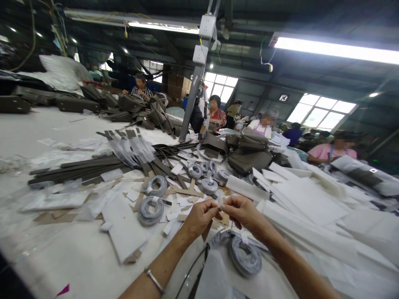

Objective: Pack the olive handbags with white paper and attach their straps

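My left hand (199, 217) and my right hand (241, 211) meet above the white table (71, 257), fingertips pinched together on a small pale piece (220, 204) too small to name. A silver bracelet (153, 280) circles my left wrist. Below my right forearm lies a grey coiled cord (245, 258). Two more grey coils (151, 209) lie to the left of my left hand.
Dark strap strips (93, 166), clear plastic sleeves (131, 149), cardboard scraps and white sheets (299, 199) cover the table. Grey-brown bags (249, 158) stand behind. A metal pole (190, 104) rises mid-table. Several seated people (330, 151) work at the far side.
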Action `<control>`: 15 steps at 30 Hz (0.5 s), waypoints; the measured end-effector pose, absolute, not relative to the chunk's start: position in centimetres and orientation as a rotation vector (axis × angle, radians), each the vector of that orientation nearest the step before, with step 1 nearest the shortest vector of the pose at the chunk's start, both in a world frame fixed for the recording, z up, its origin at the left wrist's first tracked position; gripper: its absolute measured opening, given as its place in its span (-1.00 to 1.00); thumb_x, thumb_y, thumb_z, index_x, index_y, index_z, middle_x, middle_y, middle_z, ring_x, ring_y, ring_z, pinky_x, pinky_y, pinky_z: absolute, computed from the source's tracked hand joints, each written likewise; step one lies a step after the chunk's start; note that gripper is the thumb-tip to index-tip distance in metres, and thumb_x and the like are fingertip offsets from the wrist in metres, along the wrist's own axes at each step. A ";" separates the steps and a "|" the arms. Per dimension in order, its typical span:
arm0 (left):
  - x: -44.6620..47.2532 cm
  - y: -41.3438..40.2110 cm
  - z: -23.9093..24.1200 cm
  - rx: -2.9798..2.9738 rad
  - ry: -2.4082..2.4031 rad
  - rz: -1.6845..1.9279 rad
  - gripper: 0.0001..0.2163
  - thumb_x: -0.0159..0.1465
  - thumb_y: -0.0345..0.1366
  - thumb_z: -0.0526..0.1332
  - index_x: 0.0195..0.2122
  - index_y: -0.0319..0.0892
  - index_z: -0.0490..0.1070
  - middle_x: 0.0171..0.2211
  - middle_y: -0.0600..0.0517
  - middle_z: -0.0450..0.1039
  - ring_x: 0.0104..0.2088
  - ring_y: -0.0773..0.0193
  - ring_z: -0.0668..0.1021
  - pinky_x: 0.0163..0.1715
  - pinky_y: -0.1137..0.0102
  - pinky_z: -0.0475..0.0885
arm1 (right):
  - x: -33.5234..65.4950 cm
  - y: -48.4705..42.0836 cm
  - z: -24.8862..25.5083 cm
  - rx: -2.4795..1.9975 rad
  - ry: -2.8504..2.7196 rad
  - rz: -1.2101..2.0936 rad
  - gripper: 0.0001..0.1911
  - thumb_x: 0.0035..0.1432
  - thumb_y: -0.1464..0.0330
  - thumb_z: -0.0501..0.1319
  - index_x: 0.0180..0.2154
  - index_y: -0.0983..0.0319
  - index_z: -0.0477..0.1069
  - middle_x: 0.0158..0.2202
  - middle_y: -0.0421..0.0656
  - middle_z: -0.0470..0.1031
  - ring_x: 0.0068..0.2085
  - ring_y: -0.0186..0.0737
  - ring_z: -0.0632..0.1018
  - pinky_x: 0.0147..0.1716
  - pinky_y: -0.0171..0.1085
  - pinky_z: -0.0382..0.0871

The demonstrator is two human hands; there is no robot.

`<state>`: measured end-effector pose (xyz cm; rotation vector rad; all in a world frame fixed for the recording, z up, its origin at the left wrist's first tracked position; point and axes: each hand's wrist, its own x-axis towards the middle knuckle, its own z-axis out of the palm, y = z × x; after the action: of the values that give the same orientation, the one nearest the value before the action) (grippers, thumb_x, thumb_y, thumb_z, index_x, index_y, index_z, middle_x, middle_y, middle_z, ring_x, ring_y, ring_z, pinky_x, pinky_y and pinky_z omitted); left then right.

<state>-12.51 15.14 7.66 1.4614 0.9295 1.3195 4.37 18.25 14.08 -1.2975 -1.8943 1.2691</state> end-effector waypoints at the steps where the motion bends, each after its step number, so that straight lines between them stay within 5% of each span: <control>1: -12.4 15.1 7.6 1.458 0.945 1.316 -0.74 0.28 -0.09 0.19 -0.34 -0.19 0.49 -0.39 0.01 0.59 -0.36 0.25 0.56 -0.26 0.40 0.38 | 4.6 18.4 13.8 -1.330 -1.922 1.201 -0.59 -0.03 0.02 0.32 -0.46 0.24 0.37 -0.70 -0.36 0.21 -0.71 -0.45 0.18 -0.75 -0.43 0.02; 8: -12.0 14.9 6.9 1.414 1.037 1.276 -0.82 0.18 -0.15 0.24 -0.38 -0.14 0.35 -0.48 0.06 0.56 -0.45 0.25 0.58 -0.39 0.42 0.37 | 5.5 19.0 12.6 -1.367 -1.983 0.987 -0.75 0.00 0.19 0.27 -0.51 0.22 0.34 -0.66 -0.36 0.17 -0.66 -0.46 0.16 -0.69 -0.41 -0.03; 15: -12.2 15.2 7.7 1.415 1.051 1.185 -0.61 0.08 0.10 0.28 -0.49 -0.13 0.29 -0.60 0.08 0.48 -0.56 0.28 0.48 -0.48 0.43 0.32 | 5.9 18.1 13.7 -1.444 -1.974 1.065 -0.88 -0.02 0.32 0.34 -0.46 0.25 0.51 -0.67 -0.34 0.27 -0.65 -0.46 0.22 -0.66 -0.43 0.01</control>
<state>-12.16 15.21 7.74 1.4148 1.0514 1.1847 5.90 18.15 13.70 -1.4443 -1.9743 1.0648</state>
